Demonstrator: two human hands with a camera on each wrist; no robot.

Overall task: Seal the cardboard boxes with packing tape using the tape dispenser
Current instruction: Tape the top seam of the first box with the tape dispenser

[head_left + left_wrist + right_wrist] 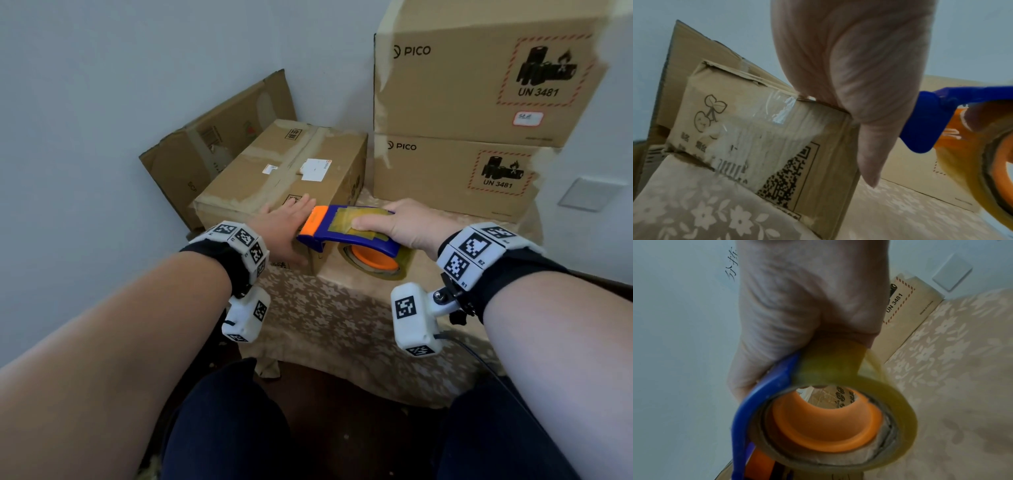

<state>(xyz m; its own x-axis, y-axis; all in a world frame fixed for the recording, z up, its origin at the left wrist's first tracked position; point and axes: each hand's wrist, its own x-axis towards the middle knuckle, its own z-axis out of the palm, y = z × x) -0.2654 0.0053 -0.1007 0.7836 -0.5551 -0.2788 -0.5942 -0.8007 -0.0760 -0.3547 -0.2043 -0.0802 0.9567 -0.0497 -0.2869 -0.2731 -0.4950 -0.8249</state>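
A brown cardboard box lies on the cloth-covered table, its top seam taped. My left hand rests flat on the box's near top edge with fingers straight, and the thumb hangs down its front face. My right hand grips the blue and orange tape dispenser just right of the box's near corner, orange blade end pointing left toward the left hand. The tape roll with its orange core hangs under the handle.
Two stacked PICO boxes stand at the back right against the wall. A flattened carton leans on the wall behind the small box. The floral tablecloth drops off at the near edge above my knees.
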